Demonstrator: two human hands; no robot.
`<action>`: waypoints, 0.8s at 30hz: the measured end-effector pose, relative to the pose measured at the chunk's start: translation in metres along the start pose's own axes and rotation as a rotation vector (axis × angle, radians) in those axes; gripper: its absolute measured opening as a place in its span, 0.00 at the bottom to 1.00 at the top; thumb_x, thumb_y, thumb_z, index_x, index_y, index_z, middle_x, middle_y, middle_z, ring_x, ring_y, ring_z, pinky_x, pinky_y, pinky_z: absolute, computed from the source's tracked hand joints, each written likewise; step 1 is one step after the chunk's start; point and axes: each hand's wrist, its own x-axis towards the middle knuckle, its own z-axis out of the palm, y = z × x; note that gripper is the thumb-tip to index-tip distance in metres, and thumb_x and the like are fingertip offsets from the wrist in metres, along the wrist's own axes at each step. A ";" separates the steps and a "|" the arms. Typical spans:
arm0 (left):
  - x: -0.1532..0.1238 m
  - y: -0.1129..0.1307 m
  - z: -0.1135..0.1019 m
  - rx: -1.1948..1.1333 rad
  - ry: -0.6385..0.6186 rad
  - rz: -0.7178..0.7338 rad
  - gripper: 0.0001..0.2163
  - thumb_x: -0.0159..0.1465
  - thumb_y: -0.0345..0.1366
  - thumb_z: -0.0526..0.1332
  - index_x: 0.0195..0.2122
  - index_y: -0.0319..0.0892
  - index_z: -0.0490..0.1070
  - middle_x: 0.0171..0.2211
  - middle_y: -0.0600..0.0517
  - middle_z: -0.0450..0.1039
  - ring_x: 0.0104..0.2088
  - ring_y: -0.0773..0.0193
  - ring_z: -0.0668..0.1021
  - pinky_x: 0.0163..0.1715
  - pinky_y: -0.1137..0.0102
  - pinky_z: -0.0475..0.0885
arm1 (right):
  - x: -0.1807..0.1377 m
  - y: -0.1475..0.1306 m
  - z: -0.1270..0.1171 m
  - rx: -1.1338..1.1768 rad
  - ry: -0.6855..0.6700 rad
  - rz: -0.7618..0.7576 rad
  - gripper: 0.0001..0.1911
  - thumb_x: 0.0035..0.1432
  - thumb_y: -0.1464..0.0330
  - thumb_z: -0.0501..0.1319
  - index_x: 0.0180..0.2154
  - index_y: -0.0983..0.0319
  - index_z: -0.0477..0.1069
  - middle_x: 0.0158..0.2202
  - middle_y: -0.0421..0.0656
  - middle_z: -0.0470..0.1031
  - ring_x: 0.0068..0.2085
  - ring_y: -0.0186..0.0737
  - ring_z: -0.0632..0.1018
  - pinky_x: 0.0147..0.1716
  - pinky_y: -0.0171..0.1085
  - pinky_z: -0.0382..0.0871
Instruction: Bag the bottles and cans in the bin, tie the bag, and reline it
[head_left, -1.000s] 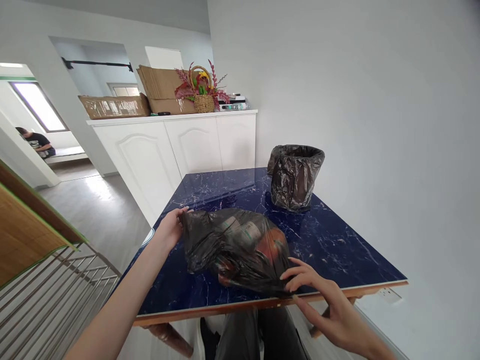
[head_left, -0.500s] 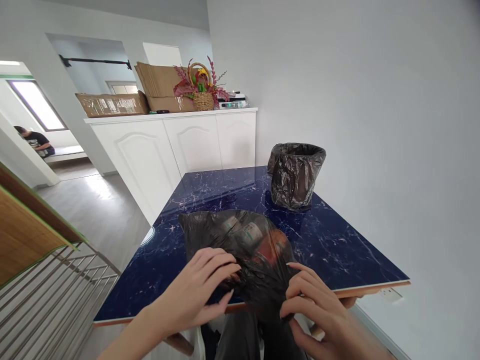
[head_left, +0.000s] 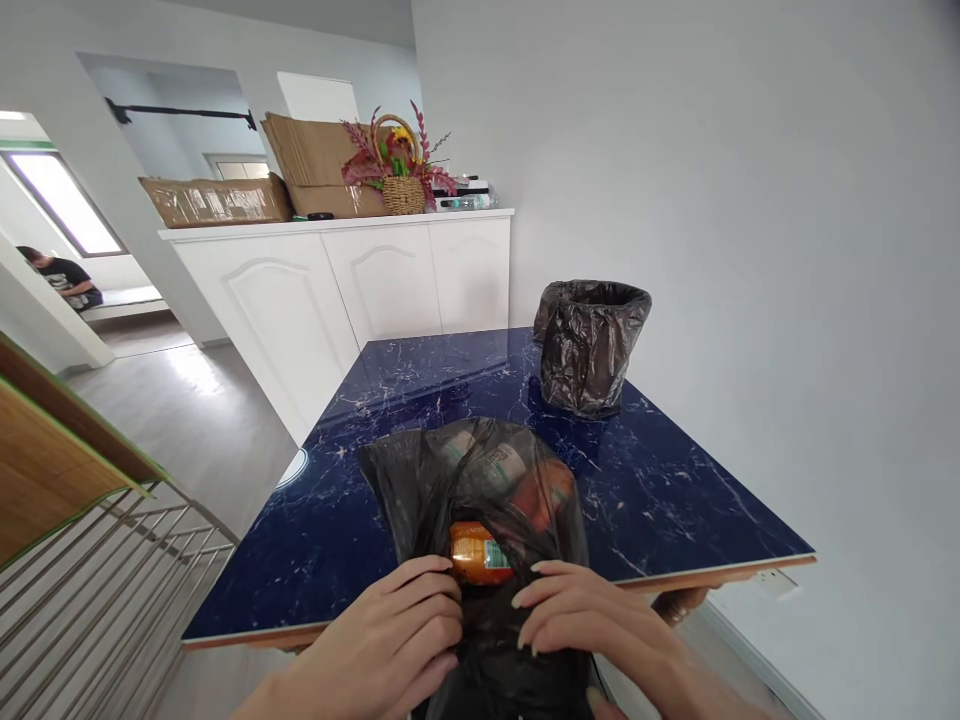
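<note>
A thin black plastic bag lies at the near edge of the blue marbled table, its mouth toward me and hanging over the edge. In its opening shows an orange packaged item with a barcode label. Through the film I make out pale-labelled items and a reddish-orange one. My left hand has its fingers closed on the left side of the bag's mouth. On the right side, my right hand curls its fingers over the plastic, the thumb mostly hidden.
A bin lined with a black bag stands at the table's back right, near the wall. Beyond is a white cabinet bearing cardboard boxes and a flower basket. A metal rack is at left; a person sits far off.
Both hands have come nearer to me, and the right has shifted inward. The bag's mouth has opened wider, uncovering the orange item.
</note>
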 end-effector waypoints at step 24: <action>-0.057 -0.047 0.019 0.493 -0.159 -0.582 0.16 0.76 0.36 0.48 0.58 0.38 0.70 0.51 0.38 0.82 0.31 0.51 0.85 0.26 0.61 0.74 | -0.011 0.047 0.047 -0.709 -0.101 0.144 0.24 0.68 0.76 0.51 0.62 0.62 0.70 0.71 0.57 0.68 0.41 0.48 0.86 0.35 0.44 0.81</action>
